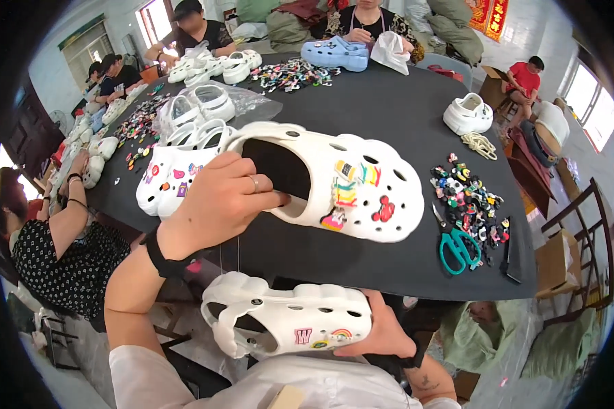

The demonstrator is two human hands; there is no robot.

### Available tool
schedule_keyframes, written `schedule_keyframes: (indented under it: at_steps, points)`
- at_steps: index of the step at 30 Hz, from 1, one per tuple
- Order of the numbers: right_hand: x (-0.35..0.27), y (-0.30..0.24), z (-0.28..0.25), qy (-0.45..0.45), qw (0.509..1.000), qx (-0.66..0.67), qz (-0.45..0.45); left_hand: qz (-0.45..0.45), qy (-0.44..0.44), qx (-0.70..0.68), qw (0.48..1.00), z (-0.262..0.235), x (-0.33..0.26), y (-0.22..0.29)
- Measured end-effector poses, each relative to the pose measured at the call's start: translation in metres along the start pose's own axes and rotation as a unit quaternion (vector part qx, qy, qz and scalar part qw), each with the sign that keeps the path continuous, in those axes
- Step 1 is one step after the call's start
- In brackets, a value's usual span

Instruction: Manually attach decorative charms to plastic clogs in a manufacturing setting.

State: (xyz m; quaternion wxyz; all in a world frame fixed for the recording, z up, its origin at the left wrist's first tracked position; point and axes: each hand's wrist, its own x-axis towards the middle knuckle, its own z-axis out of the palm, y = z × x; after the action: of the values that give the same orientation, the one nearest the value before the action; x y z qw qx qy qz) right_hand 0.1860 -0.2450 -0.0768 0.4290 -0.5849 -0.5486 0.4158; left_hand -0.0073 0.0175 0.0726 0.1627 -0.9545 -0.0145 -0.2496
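L hand (218,194) has hold of the upper white clog (361,194), fingers at the rim of its foot opening; it's up over the table (389,266), toe to the R, w/ a red charm (384,209) & other multicol. charms on its top. R hand (387,327) grips the lower white clog (310,315) round the toe end, just off the table's near edge, close to my lap; rainbow charm (340,334) on that one.

On the R side of the table: loose charms (467,204), teal-handled scissors (450,233) beside them, cream straps (479,146) & another white clog (468,114) further back. On the L, behind my L hand, charm-covered clogs (162,193). Blue clog (338,54) at the far edge, nr a co-worker (368,20).
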Motion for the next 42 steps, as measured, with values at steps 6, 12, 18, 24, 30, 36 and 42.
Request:
schedule_keyframes:
  at_steps: [6, 12, 18, 24, 30, 36, 42]
  points:
    - [-0.021, -0.034, -0.023, 0.007, 0.995, 0.086, 0.047, 0.065, 0.027, 0.030, 0.997, -0.002, 0.024, -0.023]
    - [-0.012, -0.051, -0.053, 0.087, 0.977, 0.195, 0.009, 0.098, -0.013, -0.002, 0.995, 0.006, 0.040, -0.051]
    - [0.034, -0.032, -0.055, 0.188, 0.967, 0.173, 0.001, 0.109, -0.061, -0.089, 0.988, 0.051, 0.043, -0.081]
    - [0.051, -0.017, -0.061, 0.274, 0.946, -0.160, -0.065, -0.135, -0.220, -0.377, 0.890, 0.075, 0.048, -0.090]
    - [0.063, -0.002, -0.061, 0.254, 0.956, -0.122, -0.080, -0.106, -0.411, -0.239, 0.874, 0.045, 0.069, -0.050]
    - [0.055, 0.005, -0.066, 0.169, 0.975, -0.104, -0.096, -0.188, -0.336, -0.264, 0.884, 0.057, 0.082, -0.033]
    - [0.035, -0.019, -0.027, 0.009, 0.990, -0.080, -0.119, -0.071, -0.322, -0.174, 0.928, 0.059, 0.089, -0.051]
